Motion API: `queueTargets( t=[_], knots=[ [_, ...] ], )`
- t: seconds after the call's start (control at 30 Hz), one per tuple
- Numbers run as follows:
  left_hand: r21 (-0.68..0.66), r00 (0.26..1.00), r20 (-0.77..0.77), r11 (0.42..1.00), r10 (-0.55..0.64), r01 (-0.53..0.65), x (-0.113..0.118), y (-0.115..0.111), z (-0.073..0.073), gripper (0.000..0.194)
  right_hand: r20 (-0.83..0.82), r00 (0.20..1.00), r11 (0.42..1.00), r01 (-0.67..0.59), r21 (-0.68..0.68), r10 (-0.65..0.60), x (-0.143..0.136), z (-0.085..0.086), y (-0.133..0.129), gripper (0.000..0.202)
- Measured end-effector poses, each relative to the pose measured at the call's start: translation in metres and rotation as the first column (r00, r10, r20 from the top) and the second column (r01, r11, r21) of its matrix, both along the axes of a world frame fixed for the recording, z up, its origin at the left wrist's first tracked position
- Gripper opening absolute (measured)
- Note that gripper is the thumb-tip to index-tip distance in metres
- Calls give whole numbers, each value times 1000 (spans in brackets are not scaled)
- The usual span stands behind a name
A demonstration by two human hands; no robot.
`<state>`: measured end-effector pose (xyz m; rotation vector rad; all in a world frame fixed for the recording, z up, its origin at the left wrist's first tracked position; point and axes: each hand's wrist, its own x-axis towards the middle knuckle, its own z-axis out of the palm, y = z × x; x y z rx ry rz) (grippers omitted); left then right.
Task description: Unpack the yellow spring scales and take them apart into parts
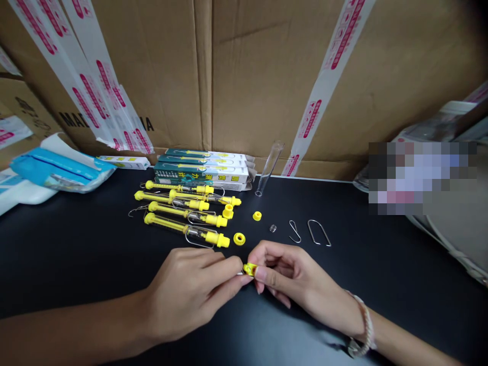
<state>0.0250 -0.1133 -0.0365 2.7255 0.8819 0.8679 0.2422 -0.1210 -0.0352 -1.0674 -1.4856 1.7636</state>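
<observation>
My right hand (290,272) pinches a small yellow plastic part (250,269) between thumb and fingertips. Against its left side, my left hand (202,290) is closed in a pinch; a thin pale sliver shows at its fingertips, but what it grips is mostly hidden. Just beyond the hands lie a yellow ring (239,239), a yellow stepped cap (227,211) and a smaller yellow collar (257,216). To their right are a small coil spring (273,229), a bent wire hook (295,232) and an open wire loop (319,233). Farther back, a clear tube (270,170) leans against the cardboard.
Several assembled yellow spring scales (186,231) lie side by side at left centre, before stacked green-and-white boxes (202,170). A blue packet (64,165) is at far left. A clear bottle (438,122) and a pale bag (450,239) stand right. Cardboard (247,76) walls the back.
</observation>
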Motion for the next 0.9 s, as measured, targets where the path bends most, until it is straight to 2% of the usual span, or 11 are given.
queueTargets(
  t=[0.2,0.4,0.5,0.63,0.73,0.8,0.9],
  knots=[
    [-4,1000,-7,1000,-25,25,0,-1,1,27,-8,999,997,-45,59,46,2,5,0,38],
    [-204,995,67,975,-76,88,1,0,6,22,-98,992,996,-72,46,77,5,2,2,34],
    [-223,991,97,968,-96,116,2,1,7,19,-146,985,995,-90,53,96,5,-1,2,31],
    [-132,995,65,988,-75,83,2,3,4,22,-200,973,991,-124,-42,113,6,-3,1,30],
    [50,998,18,997,-52,51,2,5,0,20,-226,968,983,-139,-120,109,7,-3,0,29],
    [193,999,-32,980,-40,45,2,7,1,15,-244,964,981,-138,-135,103,7,-4,-1,28],
    [379,995,-100,924,-11,48,1,9,4,9,-255,962,980,-136,-146,95,6,-3,-2,29]
  ],
)
